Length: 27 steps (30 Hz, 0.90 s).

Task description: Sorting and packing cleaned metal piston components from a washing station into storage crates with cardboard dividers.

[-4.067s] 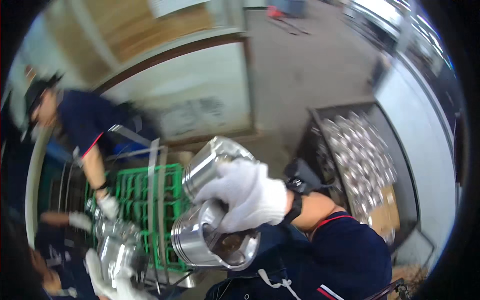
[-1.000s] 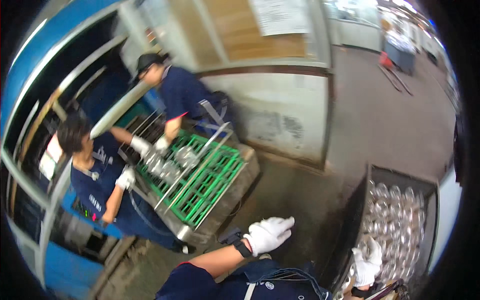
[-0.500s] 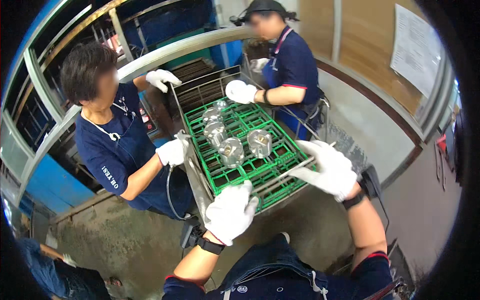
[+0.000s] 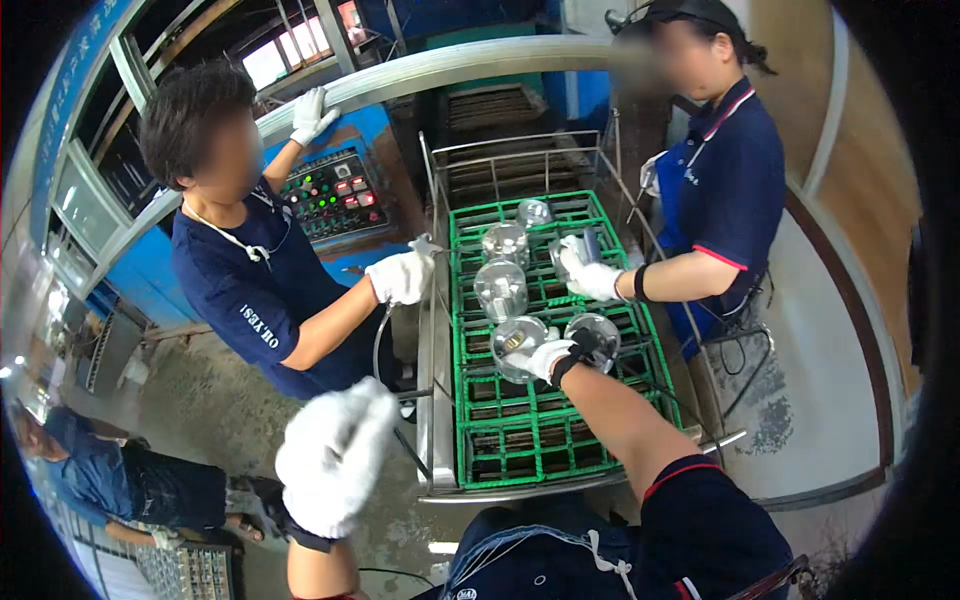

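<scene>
Right hand newly at a piston, grip unclear; left hand half-curled, empty.

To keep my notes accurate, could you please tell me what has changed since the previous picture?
The right hand reached inward to the nearest metal pistons; whether it grips one is unclear. The left hand moved left, away from the green rack. Pistons remain on the rack.

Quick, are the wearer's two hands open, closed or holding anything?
Left hand: looks empty; open or closed grip can't be told.
Right hand: at a silvery piston; whether its grip is closed can't be told.
</scene>
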### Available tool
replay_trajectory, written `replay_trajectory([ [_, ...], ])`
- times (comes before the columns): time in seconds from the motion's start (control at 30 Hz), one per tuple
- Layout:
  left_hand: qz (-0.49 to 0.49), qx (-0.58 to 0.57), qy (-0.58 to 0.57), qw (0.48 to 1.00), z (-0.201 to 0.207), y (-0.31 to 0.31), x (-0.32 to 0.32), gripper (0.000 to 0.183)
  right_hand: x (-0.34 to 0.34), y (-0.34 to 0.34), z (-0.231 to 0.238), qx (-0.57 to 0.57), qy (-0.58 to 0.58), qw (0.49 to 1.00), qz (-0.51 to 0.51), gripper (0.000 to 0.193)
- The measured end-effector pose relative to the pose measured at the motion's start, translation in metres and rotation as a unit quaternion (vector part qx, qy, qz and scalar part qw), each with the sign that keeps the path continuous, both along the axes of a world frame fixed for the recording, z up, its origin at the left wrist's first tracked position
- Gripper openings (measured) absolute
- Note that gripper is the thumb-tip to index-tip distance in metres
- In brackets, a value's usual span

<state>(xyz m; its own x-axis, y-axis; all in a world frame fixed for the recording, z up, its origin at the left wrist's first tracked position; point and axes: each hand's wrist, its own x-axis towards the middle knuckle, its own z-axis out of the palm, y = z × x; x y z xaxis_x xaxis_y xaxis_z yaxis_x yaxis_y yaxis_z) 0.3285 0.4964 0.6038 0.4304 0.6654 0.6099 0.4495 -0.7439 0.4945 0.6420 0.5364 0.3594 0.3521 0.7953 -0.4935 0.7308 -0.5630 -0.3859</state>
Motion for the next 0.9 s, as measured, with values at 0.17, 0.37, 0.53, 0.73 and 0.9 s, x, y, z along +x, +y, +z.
replay_trajectory([
  [0.17,-0.007,-0.028,0.159,0.987,-0.015,0.076,0.014,0.023,0.007,0.012,-0.012,-0.019,-0.005,1.0,-0.017,0.092],
  [0.37,-0.178,0.034,0.316,0.931,-0.077,0.174,0.092,0.021,0.015,0.02,-0.048,0.036,-0.138,0.988,-0.06,0.058],
  [0.53,-0.214,0.158,0.469,0.842,-0.158,0.24,0.173,0.028,0.027,0.019,-0.074,0.005,-0.239,0.971,-0.004,0.046],
  [0.73,-0.243,0.168,0.587,0.754,-0.244,0.275,0.253,0.028,0.01,-0.006,-0.026,0.03,-0.228,0.971,-0.066,0.058],
  [0.9,-0.215,0.172,0.539,0.796,-0.32,0.304,0.299,0.042,-0.007,-0.027,0.045,-0.058,-0.166,0.98,-0.093,0.071],
])
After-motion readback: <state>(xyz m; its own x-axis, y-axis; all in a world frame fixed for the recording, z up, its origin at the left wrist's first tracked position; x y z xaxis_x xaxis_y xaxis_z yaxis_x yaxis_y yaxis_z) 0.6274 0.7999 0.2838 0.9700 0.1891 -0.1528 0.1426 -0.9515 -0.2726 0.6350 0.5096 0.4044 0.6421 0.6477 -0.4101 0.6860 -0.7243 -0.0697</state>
